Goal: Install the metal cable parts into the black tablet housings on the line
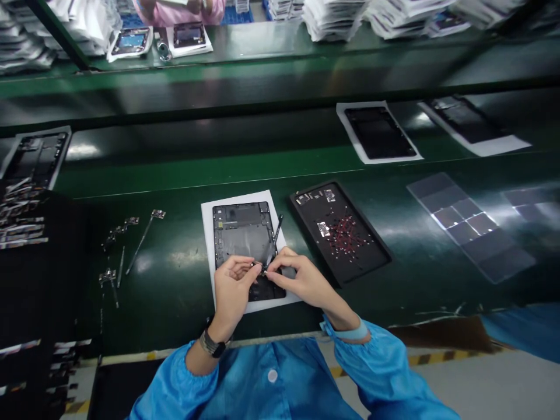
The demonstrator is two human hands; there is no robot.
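Note:
A dark tablet frame (241,233) lies on a white sheet (209,233) at the near edge of the green bench. Over its lower part, my left hand (231,289) and my right hand (297,277) meet, fingertips pinched together on a small dark part with a thin flex cable (275,233) that rises up and to the right. Both hands wear blue sleeves; a watch sits on the left wrist. Just right of the sheet lies a black tray (371,256) holding small red-and-silver parts.
Loose flex cables (142,236) lie left of the sheet. A dark rack of parts (21,221) stands at far left. Two more tablet frames on white sheets (378,133) sit on the conveyor belt behind. Another person's pink sleeve (175,11) shows at the top.

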